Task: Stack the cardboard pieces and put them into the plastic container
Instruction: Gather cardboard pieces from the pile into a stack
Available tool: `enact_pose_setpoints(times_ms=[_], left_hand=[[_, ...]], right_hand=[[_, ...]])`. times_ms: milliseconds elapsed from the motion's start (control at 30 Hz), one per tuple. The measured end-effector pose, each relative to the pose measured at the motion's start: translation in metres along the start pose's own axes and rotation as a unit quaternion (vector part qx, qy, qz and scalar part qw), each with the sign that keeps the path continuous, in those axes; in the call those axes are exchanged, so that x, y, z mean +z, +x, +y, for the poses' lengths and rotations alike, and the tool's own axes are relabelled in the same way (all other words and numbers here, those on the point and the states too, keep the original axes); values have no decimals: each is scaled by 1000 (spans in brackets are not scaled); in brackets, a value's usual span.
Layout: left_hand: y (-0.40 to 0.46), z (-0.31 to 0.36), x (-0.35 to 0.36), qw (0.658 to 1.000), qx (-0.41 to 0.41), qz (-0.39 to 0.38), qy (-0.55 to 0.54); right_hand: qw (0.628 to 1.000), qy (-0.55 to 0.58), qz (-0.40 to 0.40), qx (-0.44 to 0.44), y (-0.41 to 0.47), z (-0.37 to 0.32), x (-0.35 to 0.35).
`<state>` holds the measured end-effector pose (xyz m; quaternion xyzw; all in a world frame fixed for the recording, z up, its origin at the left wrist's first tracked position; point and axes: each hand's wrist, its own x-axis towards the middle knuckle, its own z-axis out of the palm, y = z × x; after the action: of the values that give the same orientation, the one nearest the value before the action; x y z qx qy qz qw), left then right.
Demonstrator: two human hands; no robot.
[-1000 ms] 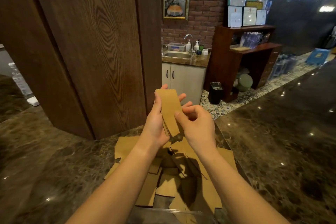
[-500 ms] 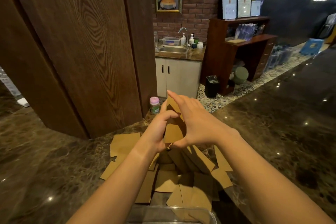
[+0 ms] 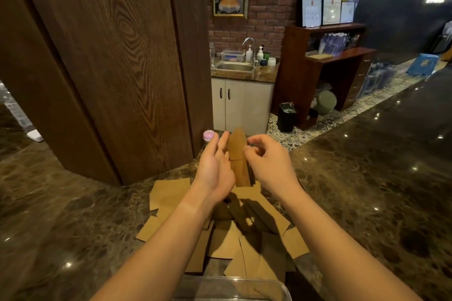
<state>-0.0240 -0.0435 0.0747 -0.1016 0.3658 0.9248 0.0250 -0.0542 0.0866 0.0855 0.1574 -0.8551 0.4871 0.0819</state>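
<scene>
A small upright stack of brown cardboard pieces (image 3: 238, 154) is held above the counter between both hands. My left hand (image 3: 215, 168) presses flat against the stack's left face, fingers extended. My right hand (image 3: 266, 164) grips the right side with curled fingers. Below them several loose cardboard pieces (image 3: 244, 232) lie scattered in an overlapping pile on the dark marble counter (image 3: 73, 215). The rim of a clear plastic container (image 3: 234, 286) shows at the bottom edge, nearest me.
A wooden pillar (image 3: 110, 68) stands at the counter's far left. A small bottle with a pink cap (image 3: 208, 135) sits behind my left hand. Beyond the counter are a sink cabinet (image 3: 242, 102) and wooden shelves (image 3: 325, 68).
My right hand has pulled back from covering the stack and now grips its right side. My left hand has flattened against the left face. The stack stays upright between them.
</scene>
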Motion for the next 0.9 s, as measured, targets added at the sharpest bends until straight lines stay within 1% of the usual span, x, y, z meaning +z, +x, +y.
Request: enact_pose_setpoints(times_ms=[100,167,233,300,333,367,400,433,467,500,533,567,600,633,667,700,733,767,800,833,900], left_hand=[[-2,1,1,1000,2,-4,9],[-1,2,-1,999,17,16,29],[-2,1,-1,995,37,40,82],[1,2,-2,992,57,46,104],[2,4,-4,993,60,38,90],[2,7,-5,996,56,27,65],[1,10,-4,998,43,10,49],[-1,13,-3,999,19,-11,40],[-3,14,-3,999,-5,-28,37],[-3,12,-4,998,-24,-41,30],[-1,11,-4,998,-31,-44,22],[1,9,-6,999,-32,-36,12],[2,6,-7,999,-33,-26,5],[4,3,-10,999,-37,-13,3],[5,0,-13,999,-40,-7,19],[6,-2,-16,998,-43,7,54],[6,-6,-18,993,-55,21,102],[6,-10,-21,989,-76,18,129],[4,-13,-22,986,-94,12,136],[3,-19,-23,985,-105,4,138],[7,-29,-29,984,-121,-13,130]], right_hand=[[999,-41,16,0,-1,1,-2],[999,-47,-13,-13,-5,-3,-2],[996,-76,-41,-36,-8,-3,0],[997,-63,-16,-34,-5,-4,0],[999,-31,3,-13,-4,-5,-1],[999,28,11,19,-2,-7,-3],[992,111,3,63,-2,-10,-5],[976,186,-21,111,-3,-15,-5],[963,225,-48,140,-6,-18,-3],[965,214,-68,136,-8,-20,1],[981,149,-77,102,-10,-18,5],[995,45,-72,54,-11,-14,9],[996,-67,-52,19,-14,-11,9],[990,-134,-40,-13,-15,-9,6],[988,-136,-62,-48,-16,-9,2],[982,-122,-116,-91,-17,-7,-2],[965,-131,-181,-135,-18,-5,-3],[942,-176,-232,-168,-19,-1,-3],[921,-221,-262,-187,-18,2,-2],[909,-246,-277,-192,-19,6,-2],[906,-251,-278,-197,-20,14,1]])
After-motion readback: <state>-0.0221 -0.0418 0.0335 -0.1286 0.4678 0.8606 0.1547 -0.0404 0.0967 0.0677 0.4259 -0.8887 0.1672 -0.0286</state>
